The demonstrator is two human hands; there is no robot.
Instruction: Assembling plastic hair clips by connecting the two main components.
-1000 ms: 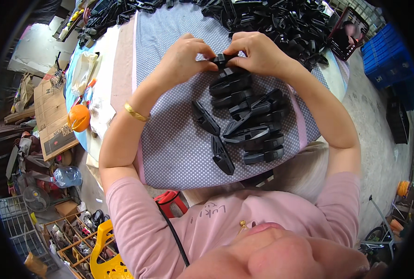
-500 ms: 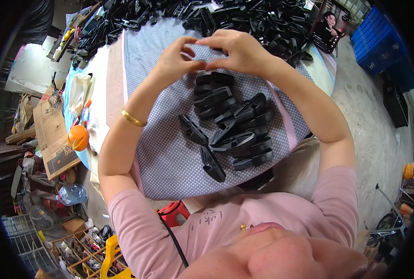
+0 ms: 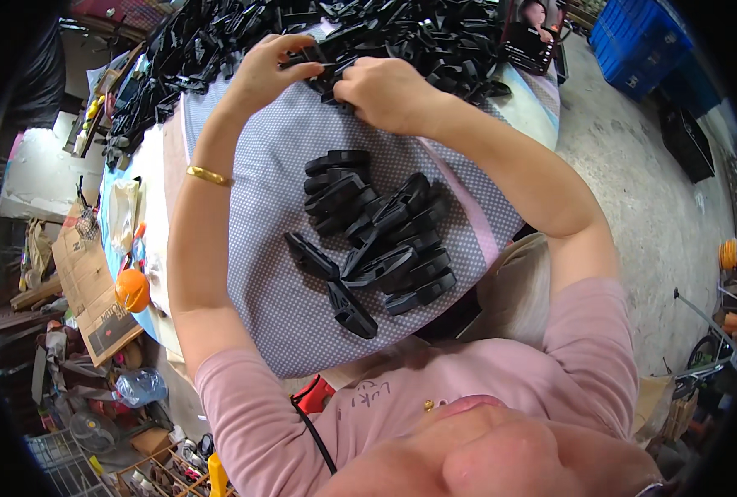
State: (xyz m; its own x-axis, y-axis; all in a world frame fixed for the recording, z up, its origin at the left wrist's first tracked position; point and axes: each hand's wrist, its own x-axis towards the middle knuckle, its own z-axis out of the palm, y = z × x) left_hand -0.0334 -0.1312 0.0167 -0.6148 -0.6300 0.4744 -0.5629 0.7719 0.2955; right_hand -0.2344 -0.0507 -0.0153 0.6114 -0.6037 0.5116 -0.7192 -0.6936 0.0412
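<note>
At the near edge of a heap of black plastic parts (image 3: 410,37), my two hands are close together. My left hand (image 3: 267,76) has its thumb and fingers around a black plastic part (image 3: 306,58). My right hand (image 3: 385,95) is closed, its fingers curled in beside that part; what they hold is hidden. Nearer to me, a smaller group of black plastic parts (image 3: 339,199) lies on the dotted grey cloth (image 3: 260,290). Some stand in rows, and two long ones (image 3: 352,311) lie end to end at the near left.
A phone-like screen (image 3: 531,37) stands at the heap's right end. Blue crates (image 3: 637,45) and a black crate (image 3: 687,145) are on the floor to the right. On the left are an orange ball-shaped thing (image 3: 133,290), cardboard (image 3: 91,277) and a clear plastic bottle (image 3: 140,387).
Both hands have moved away from above the cloth to the heap, my left one now around a black part. My right hand's fingers have curled in. The whole view has shifted slightly.
</note>
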